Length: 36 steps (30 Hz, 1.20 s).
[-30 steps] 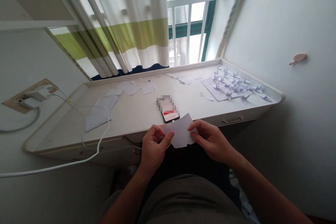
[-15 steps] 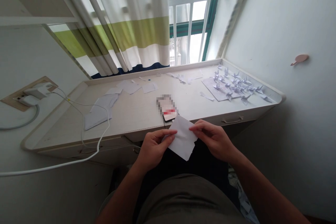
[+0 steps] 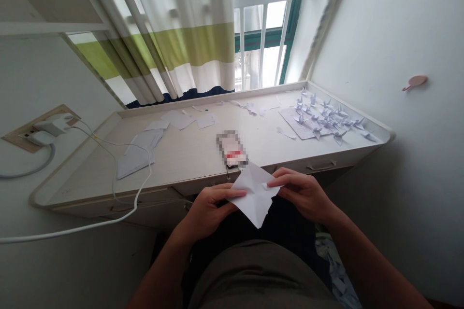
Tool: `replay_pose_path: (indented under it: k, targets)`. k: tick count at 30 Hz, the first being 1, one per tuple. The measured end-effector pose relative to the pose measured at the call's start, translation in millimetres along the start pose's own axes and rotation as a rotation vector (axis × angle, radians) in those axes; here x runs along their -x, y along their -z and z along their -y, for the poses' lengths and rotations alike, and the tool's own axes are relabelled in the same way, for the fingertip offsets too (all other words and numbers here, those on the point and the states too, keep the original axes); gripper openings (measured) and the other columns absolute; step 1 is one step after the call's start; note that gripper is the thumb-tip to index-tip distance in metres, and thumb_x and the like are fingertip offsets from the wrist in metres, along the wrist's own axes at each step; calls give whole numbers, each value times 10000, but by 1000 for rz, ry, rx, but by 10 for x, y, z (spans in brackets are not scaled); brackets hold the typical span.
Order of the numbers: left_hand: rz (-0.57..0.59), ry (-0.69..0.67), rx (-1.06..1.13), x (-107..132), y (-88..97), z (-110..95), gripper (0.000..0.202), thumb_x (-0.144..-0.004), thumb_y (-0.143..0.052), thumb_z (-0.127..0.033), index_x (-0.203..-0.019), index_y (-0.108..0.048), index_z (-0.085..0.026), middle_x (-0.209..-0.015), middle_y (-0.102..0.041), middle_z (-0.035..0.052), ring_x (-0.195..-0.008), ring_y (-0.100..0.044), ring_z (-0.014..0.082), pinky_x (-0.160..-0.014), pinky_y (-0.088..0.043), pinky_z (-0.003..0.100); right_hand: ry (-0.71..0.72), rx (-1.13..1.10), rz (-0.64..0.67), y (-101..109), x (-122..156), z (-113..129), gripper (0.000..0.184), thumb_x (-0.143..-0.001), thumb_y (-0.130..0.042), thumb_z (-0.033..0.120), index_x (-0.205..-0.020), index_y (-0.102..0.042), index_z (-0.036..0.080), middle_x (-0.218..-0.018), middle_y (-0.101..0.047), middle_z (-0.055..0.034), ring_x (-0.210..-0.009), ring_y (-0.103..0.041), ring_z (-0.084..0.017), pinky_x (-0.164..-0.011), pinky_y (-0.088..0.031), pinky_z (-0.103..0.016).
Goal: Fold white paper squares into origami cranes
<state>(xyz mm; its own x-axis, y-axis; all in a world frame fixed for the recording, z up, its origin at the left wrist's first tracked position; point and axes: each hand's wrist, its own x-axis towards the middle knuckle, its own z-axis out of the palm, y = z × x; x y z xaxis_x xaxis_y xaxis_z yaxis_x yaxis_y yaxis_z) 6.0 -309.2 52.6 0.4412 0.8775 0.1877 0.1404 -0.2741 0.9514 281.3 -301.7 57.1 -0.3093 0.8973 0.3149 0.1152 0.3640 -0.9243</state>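
A white sheet of paper (image 3: pixel 256 198), turned like a diamond with faint creases and a ragged lower right edge, is held above my lap at the front of the desk. My left hand (image 3: pixel 213 205) pinches its left corner, fingers on top and thumb beneath. On the opposite side, my right hand (image 3: pixel 302 193) grips the right corner between fingers and thumb. Just beyond the paper's top corner lies a phone (image 3: pixel 232 148), its screen blurred out, with a cable at its near end.
Many folded paper cranes (image 3: pixel 326 116) stand at the desk's right end, some on a flat sheet (image 3: pixel 290 123). Stacked paper (image 3: pixel 136 159) lies on the left, with scraps (image 3: pixel 250 106) along the back. A white charging cable (image 3: pixel 137 198) hangs across the desk's left front edge.
The paper has been lowered slightly towards me and its creases show more. My left fingers now lie flatter over its top, and my right hand has shifted slightly right.
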Motion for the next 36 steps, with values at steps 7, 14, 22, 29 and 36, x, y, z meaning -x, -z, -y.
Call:
replay_pose_path:
  k: [7, 14, 22, 29, 36]
  targets:
    - [-259, 31, 49, -49, -96, 54, 268, -926, -713, -385, -758, -801, -195, -910, -803, 100, -862, -741, 230, -804, -581, 318, -23, -9, -160, -28, 8, -37, 225, -916, -743, 443, -901, -793, 224, -917, -790, -71, -832, -730, -220, -758, -611, -326]
    - [-329, 50, 342, -52, -162, 0, 403, -968, -602, -558, -964, -739, -180, -1119, -789, 142, -999, -749, 260, -887, -587, 368, -57, -46, -222, -36, -5, -6, 229, -860, -802, 446, -932, -807, 228, -907, -810, -71, -808, -753, -228, -734, -625, -325]
    - [-146, 7, 218, -32, -212, 21, 168, -869, -790, -351, -922, -764, -194, -1236, -751, 136, -1118, -712, 270, -979, -544, 353, -75, -113, -274, -80, -33, 72, 260, -769, -877, 458, -817, -786, 219, -856, -808, -72, -719, -735, -207, -649, -616, -306]
    - [-331, 102, 250, -51, -333, 33, 317, -823, -837, -331, -640, -630, -175, -760, -770, 67, -688, -705, 168, -672, -543, 267, -121, -84, -337, -185, -53, 108, 289, -783, -860, 472, -769, -742, 208, -608, -691, -14, -500, -581, -135, -448, -470, -247]
    - [-335, 179, 357, -78, -361, -6, 292, -788, -871, -350, -891, -658, -179, -714, -759, 18, -641, -740, 167, -651, -574, 255, -134, -257, -337, -264, -66, 105, 296, -790, -867, 422, -914, -693, 217, -783, -769, -29, -641, -659, -149, -559, -504, -251]
